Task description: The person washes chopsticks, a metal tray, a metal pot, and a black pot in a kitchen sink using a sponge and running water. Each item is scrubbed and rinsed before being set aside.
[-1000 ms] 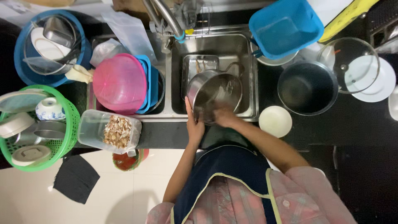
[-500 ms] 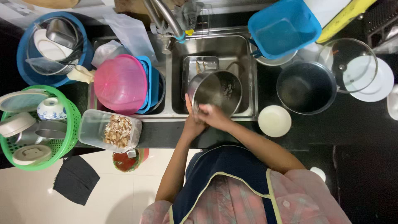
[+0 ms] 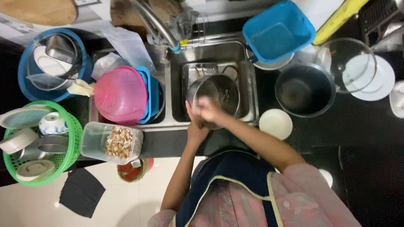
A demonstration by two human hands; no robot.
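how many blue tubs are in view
3: one tub at top right by the sink, one basin at left holding dishes, one under the pink bowl. Others may be hidden.

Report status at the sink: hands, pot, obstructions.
Left hand grips steel pot rim; right hand, blurred, inside it. Pot sits tilted in sink. Faucet above-left, clear of hands.

A clear rectangular plastic container (image 3: 111, 143) of pale brown pieces stands on the counter edge, left of the left hand (image 3: 194, 128). Just below it sits a small round red packet (image 3: 132, 170) with a greenish rim. No labels, signs or screens can be made out.
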